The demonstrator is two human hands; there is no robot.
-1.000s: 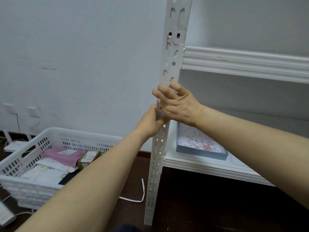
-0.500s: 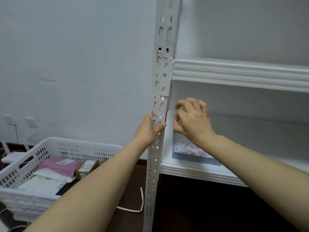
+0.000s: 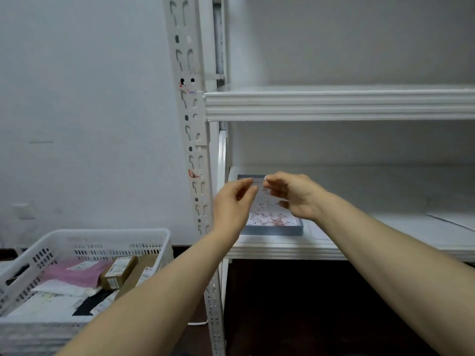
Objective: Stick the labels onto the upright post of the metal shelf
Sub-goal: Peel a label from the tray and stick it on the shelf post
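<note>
Above the left end of the lower shelf (image 3: 282, 250), both hands were raised close together, not touching each other.

Left hand (image 3: 232, 204): fingers loosely curled, thumb and forefinger slightly apart, nothing seen in it.

Right hand (image 3: 295, 195): fingers curled, thumb and forefinger tips drawn together. A tiny pale speck showed at the tips, too small to identify, so I could not tell whether it held anything.

Neither hand touched the upright post (image 3: 195, 129).

The post stood at the shelf's front left corner, white and perforated with slots and holes. Two labels were on its front face. A red label (image 3: 193, 173) sat about level with the fingertips. A red-and-blue label (image 3: 187, 88) sat higher, just above the left end of the upper shelf (image 3: 334, 104).

A blue tray (image 3: 272, 230) sat at the lower shelf's front left corner, just beside the post and partly behind the hands. A label sheet (image 3: 267, 218) with small reddish marks lay in it.

On the floor left of the post stood a white basket (image 3: 102, 237) holding a pink mailer (image 3: 74, 273), a brown box (image 3: 118, 272) and pale packets.
</note>
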